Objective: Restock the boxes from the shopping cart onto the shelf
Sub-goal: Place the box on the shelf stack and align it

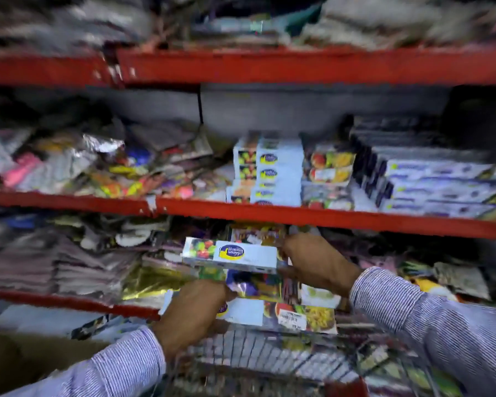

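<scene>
My right hand (315,260) grips the right end of a long white box (232,255) with a fruit picture and a blue-and-yellow logo, held level just below the middle red shelf edge (298,217). Below it, my left hand (192,313) is closed on the left end of another box (269,313) of the same kind, lying across the wire shopping cart (255,356). More boxes lie between the two. A stack of matching white boxes (269,173) stands on the middle shelf above. The view is blurred by motion.
Loose foil and plastic packets (98,164) crowd the middle shelf's left side. Long purple-and-white boxes (430,181) are stacked at its right. The lower shelf (69,300) holds folded packets. A brown carton (26,356) sits at the lower left beside the cart.
</scene>
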